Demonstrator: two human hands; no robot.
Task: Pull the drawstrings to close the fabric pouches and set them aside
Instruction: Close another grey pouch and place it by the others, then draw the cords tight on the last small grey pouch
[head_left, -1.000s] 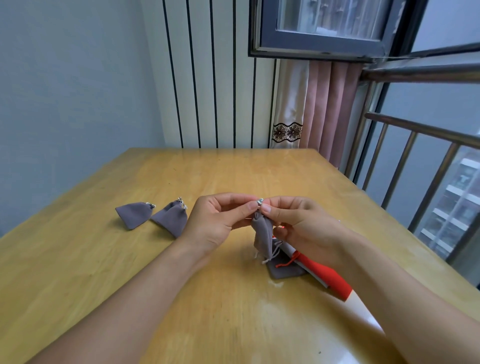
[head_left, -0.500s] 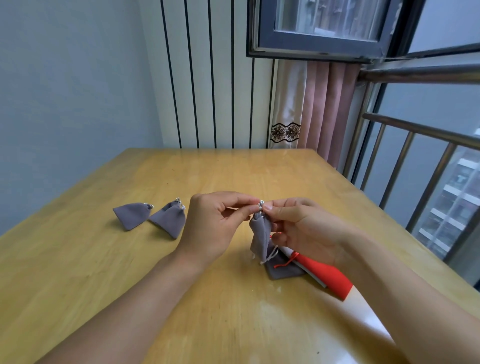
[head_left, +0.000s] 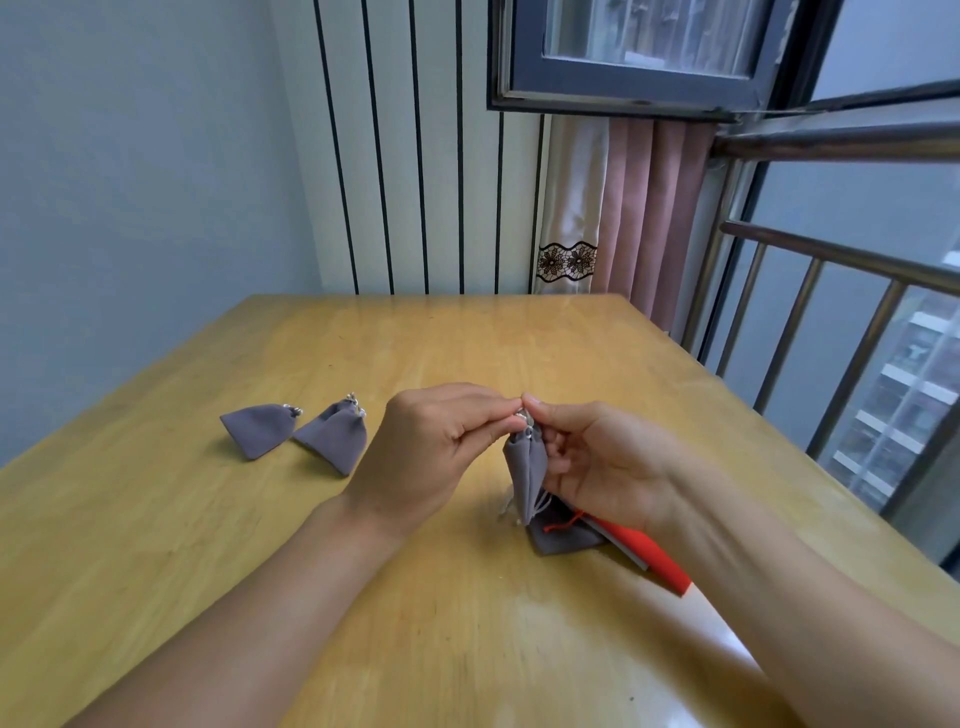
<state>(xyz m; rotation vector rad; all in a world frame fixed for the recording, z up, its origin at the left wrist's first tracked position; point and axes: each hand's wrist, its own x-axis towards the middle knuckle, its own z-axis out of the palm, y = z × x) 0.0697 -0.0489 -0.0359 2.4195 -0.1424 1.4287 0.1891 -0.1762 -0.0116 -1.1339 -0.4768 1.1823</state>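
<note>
A small grey fabric pouch (head_left: 525, 475) hangs upright above the table, its mouth gathered tight at the top. My left hand (head_left: 434, 457) and my right hand (head_left: 602, 462) both pinch the silver-beaded drawstring ends at that mouth, fingertips touching. Under the hanging pouch another grey pouch (head_left: 563, 538) lies flat with a red cord across it. Two closed grey pouches rest to the left: one (head_left: 257, 430) farther left, one (head_left: 335, 439) beside it.
The wooden table (head_left: 467, 623) fills the lower view. A red and white flat object (head_left: 649, 558) lies under my right wrist. A metal railing (head_left: 831, 322) runs along the right side, with a pink curtain (head_left: 644, 218) and striped wall behind.
The hands have drawn slightly closer at the pouch mouth and the mouth looks more tightly gathered. The pouches on the left have not moved.
</note>
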